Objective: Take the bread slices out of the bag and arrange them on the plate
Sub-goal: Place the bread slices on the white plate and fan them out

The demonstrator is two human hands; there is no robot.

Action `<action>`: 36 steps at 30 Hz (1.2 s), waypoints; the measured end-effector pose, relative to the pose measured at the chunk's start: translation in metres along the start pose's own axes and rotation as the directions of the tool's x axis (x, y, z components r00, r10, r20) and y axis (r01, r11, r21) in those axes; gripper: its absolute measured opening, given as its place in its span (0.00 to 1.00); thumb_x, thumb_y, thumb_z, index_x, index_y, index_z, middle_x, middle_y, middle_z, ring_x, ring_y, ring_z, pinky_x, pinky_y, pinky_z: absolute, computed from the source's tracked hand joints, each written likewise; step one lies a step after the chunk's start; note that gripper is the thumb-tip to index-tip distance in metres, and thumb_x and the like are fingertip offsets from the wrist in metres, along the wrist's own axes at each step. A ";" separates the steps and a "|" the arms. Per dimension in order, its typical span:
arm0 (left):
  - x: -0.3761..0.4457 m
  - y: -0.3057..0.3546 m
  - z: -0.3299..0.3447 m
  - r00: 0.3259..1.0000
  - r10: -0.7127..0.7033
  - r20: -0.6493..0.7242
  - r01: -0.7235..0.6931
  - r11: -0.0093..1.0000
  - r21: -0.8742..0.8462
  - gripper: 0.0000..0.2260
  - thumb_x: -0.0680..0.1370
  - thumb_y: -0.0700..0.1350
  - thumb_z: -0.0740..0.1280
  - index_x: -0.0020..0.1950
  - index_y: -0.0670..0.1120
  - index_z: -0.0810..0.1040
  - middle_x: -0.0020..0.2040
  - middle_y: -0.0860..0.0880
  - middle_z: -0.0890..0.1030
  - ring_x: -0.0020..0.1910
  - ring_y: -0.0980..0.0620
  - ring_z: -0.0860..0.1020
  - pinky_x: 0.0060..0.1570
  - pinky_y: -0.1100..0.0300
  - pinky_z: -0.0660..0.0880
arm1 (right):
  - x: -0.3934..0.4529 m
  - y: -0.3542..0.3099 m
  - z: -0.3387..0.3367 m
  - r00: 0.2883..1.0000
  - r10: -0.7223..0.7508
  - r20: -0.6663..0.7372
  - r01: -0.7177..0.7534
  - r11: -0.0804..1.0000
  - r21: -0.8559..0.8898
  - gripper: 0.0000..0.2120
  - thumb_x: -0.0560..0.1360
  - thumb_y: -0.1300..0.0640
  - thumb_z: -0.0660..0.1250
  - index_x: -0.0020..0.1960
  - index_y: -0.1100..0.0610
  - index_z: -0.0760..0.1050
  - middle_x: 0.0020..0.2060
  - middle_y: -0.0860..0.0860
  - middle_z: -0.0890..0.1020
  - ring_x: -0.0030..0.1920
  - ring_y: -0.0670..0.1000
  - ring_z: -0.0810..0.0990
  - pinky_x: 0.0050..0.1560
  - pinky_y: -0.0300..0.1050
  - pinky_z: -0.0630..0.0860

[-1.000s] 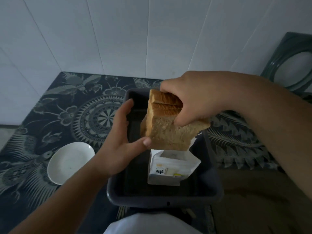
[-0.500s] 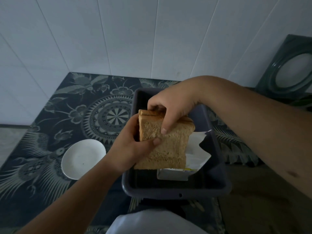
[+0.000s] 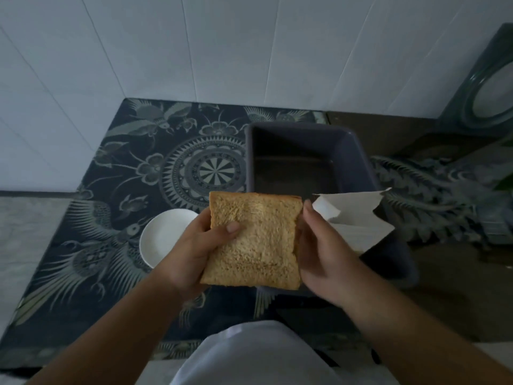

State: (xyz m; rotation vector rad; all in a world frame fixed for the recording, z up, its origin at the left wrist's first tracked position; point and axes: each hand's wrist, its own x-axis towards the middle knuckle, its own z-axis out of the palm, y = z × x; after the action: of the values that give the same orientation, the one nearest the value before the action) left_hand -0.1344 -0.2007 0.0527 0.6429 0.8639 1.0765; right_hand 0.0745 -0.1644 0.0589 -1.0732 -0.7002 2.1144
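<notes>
I hold the brown bread slices flat-face up in front of me, above the near edge of the dark tray. My left hand grips their left side with the thumb on top. My right hand holds their right edge. The white paper bag lies open in the dark tray, just right of my right hand. The small white plate sits on the patterned cloth to the left, partly hidden by my left hand.
A dark cloth with bird and mandala patterns covers the table. A white tiled wall rises behind. A dark green round-framed object leans at the far right. Bare dark tabletop lies right of the tray.
The bread has come down and toward me, out over the tray's near edge, and turned flat-face up. My right hand shifted from the top to the right edge. The bag stays in the tray.
</notes>
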 end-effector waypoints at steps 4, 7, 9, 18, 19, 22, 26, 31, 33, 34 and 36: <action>-0.014 -0.006 -0.016 0.997 -0.023 -0.068 0.022 1.000 -0.018 0.24 0.70 0.45 0.74 0.65 0.43 0.75 0.59 0.38 0.82 0.56 0.36 0.81 0.46 0.46 0.80 | -0.007 0.024 0.022 1.000 -0.021 -0.004 0.021 0.996 -0.090 0.34 0.69 0.38 0.70 0.69 0.55 0.72 0.62 0.56 0.80 0.62 0.56 0.79 0.58 0.56 0.78; -0.023 -0.012 -0.024 0.990 -0.071 -0.121 0.068 0.997 -0.028 0.22 0.72 0.46 0.73 0.64 0.44 0.76 0.58 0.38 0.83 0.54 0.36 0.82 0.42 0.48 0.81 | -0.002 0.034 0.029 0.998 -0.048 -0.044 0.037 0.975 -0.221 0.28 0.67 0.46 0.72 0.64 0.55 0.74 0.55 0.54 0.85 0.54 0.52 0.84 0.45 0.45 0.82; -0.028 -0.018 -0.028 0.976 -0.101 -0.192 0.099 0.995 -0.018 0.26 0.71 0.47 0.75 0.66 0.42 0.74 0.58 0.37 0.82 0.54 0.36 0.82 0.42 0.46 0.81 | 0.004 0.043 0.031 0.998 -0.035 -0.051 0.021 0.969 -0.247 0.27 0.64 0.48 0.74 0.62 0.54 0.75 0.52 0.52 0.86 0.52 0.53 0.85 0.47 0.50 0.82; -0.056 -0.033 -0.064 0.885 -0.107 -0.453 0.101 0.994 -0.036 0.15 0.76 0.53 0.68 0.60 0.48 0.81 0.57 0.40 0.84 0.55 0.39 0.83 0.50 0.42 0.80 | 0.049 0.092 0.042 0.997 0.075 -0.006 -0.075 0.981 -0.181 0.30 0.64 0.50 0.76 0.65 0.53 0.74 0.57 0.56 0.84 0.54 0.57 0.84 0.53 0.62 0.80; -0.058 -0.034 -0.068 0.881 -0.101 -0.463 0.109 0.994 -0.009 0.16 0.75 0.54 0.68 0.60 0.50 0.81 0.57 0.40 0.84 0.55 0.40 0.83 0.51 0.42 0.80 | 0.054 0.097 0.045 0.997 0.080 -0.004 -0.079 0.976 -0.202 0.30 0.64 0.49 0.76 0.65 0.51 0.74 0.56 0.55 0.84 0.54 0.56 0.84 0.52 0.60 0.81; -0.060 -0.038 -0.080 0.872 -0.083 -0.482 0.117 0.992 0.041 0.18 0.74 0.52 0.68 0.63 0.51 0.78 0.56 0.42 0.84 0.54 0.41 0.83 0.51 0.43 0.80 | 0.068 0.113 0.055 0.997 0.075 -0.027 -0.079 0.955 -0.287 0.28 0.69 0.47 0.76 0.67 0.48 0.72 0.58 0.52 0.83 0.54 0.54 0.83 0.54 0.59 0.80; -0.053 -0.037 -0.104 0.880 -0.081 -0.469 0.108 0.994 0.032 0.19 0.76 0.48 0.69 0.66 0.47 0.74 0.57 0.42 0.84 0.55 0.41 0.83 0.46 0.47 0.81 | 0.087 0.129 0.072 0.991 0.032 -0.130 -0.075 0.938 -0.338 0.37 0.64 0.38 0.72 0.69 0.45 0.64 0.59 0.47 0.79 0.55 0.51 0.81 0.54 0.56 0.80; -0.031 -0.027 -0.157 0.865 -0.135 -0.484 0.205 0.974 0.096 0.18 0.78 0.46 0.68 0.67 0.46 0.71 0.58 0.42 0.82 0.53 0.42 0.83 0.45 0.48 0.82 | 0.117 0.148 0.090 0.972 -0.035 -0.232 -0.059 0.921 -0.385 0.33 0.65 0.38 0.71 0.67 0.43 0.67 0.58 0.46 0.79 0.54 0.50 0.82 0.53 0.54 0.81; -0.022 -0.022 -0.178 0.879 -0.169 -0.446 0.260 0.953 0.153 0.19 0.77 0.47 0.69 0.67 0.47 0.72 0.60 0.42 0.81 0.56 0.42 0.81 0.49 0.44 0.81 | 0.129 0.157 0.097 0.958 -0.060 -0.280 -0.052 0.924 -0.379 0.28 0.67 0.39 0.70 0.65 0.41 0.69 0.57 0.46 0.80 0.54 0.49 0.82 0.52 0.52 0.81; -0.018 -0.020 -0.187 0.888 -0.184 -0.421 0.284 0.940 0.188 0.21 0.75 0.48 0.69 0.67 0.47 0.72 0.60 0.42 0.81 0.56 0.42 0.81 0.52 0.43 0.81 | 0.135 0.162 0.101 0.948 -0.073 -0.308 -0.053 0.923 -0.380 0.27 0.68 0.40 0.70 0.65 0.41 0.69 0.58 0.47 0.80 0.54 0.49 0.82 0.52 0.52 0.81; -0.008 -0.017 -0.204 0.909 -0.194 -0.368 0.303 0.916 0.264 0.20 0.76 0.47 0.68 0.67 0.48 0.72 0.60 0.44 0.81 0.56 0.44 0.81 0.55 0.43 0.80 | 0.148 0.172 0.108 0.931 -0.083 -0.355 -0.057 0.928 -0.367 0.27 0.71 0.42 0.69 0.68 0.45 0.68 0.60 0.48 0.78 0.56 0.51 0.81 0.55 0.55 0.80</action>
State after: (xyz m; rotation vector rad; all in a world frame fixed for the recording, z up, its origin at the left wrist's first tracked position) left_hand -0.3014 -0.2061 -0.0656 0.5983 1.3995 0.8270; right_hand -0.1358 -0.1817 -0.0779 -1.6114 -0.9385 1.7309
